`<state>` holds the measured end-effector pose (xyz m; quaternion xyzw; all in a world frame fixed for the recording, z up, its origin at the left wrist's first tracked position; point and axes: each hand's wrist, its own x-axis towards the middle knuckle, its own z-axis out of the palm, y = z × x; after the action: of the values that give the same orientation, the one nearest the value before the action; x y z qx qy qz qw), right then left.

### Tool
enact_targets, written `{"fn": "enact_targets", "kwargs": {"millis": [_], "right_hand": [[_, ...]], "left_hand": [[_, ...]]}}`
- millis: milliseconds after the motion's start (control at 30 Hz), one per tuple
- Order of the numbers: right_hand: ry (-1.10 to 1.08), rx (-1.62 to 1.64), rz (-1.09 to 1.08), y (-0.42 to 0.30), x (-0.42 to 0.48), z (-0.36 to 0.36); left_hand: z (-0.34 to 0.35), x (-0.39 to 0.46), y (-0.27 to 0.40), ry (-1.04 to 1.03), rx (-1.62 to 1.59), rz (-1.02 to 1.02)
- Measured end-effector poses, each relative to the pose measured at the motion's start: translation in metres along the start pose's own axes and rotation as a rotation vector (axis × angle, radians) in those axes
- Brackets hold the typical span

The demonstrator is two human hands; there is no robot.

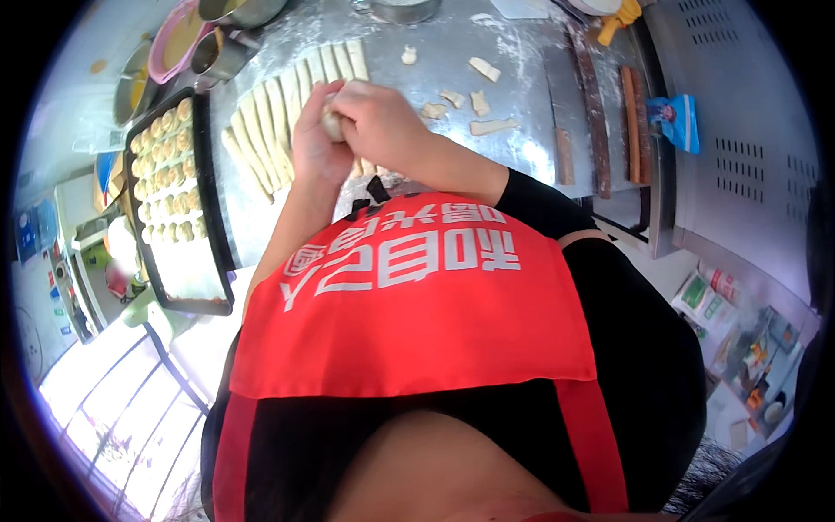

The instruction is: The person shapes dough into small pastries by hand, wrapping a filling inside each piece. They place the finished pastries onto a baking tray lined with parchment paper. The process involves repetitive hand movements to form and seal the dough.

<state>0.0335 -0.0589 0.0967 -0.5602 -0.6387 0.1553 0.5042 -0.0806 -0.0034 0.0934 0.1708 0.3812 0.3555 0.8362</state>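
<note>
Both hands meet above a floured metal worktop. My left hand cups a small pale lump of dough from one side. The fingers of my right hand press on the same lump from the other side, partly hiding it. Behind and beside the hands lie several long dough strips, set side by side. Some shorter dough pieces show just below my wrists. Right of my hands, loose dough scraps are scattered on the metal.
On the left, a black-rimmed baking tray carries rows of shaped dough pieces. Beyond it stand a pink bowl and a metal pot. Wooden rods and a blue packet lie by a vented steel cabinet.
</note>
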Motion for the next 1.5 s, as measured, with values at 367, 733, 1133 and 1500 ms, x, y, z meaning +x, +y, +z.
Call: {"fn": "enact_targets", "kwargs": {"millis": [367, 733, 1133, 1500], "right_hand": [[-0.363, -0.432, 0.305, 0.161, -0.080, -0.075], [-0.541, -0.442, 0.053, 0.171, -0.074, -0.039], [-0.263, 0.138, 0.189, 0.003, 0.024, -0.055], [-0.003, 0.289, 0.143, -0.023, 0.010, -0.032]], "left_hand": [[-0.043, 0.006, 0.001, 0.054, -0.207, -0.144], [-0.023, 0.005, -0.002, 0.054, -0.252, -0.200], [0.012, -0.003, -0.005, -0.104, -0.025, -0.022], [0.027, -0.019, 0.018, -0.180, -0.117, 0.047]]}}
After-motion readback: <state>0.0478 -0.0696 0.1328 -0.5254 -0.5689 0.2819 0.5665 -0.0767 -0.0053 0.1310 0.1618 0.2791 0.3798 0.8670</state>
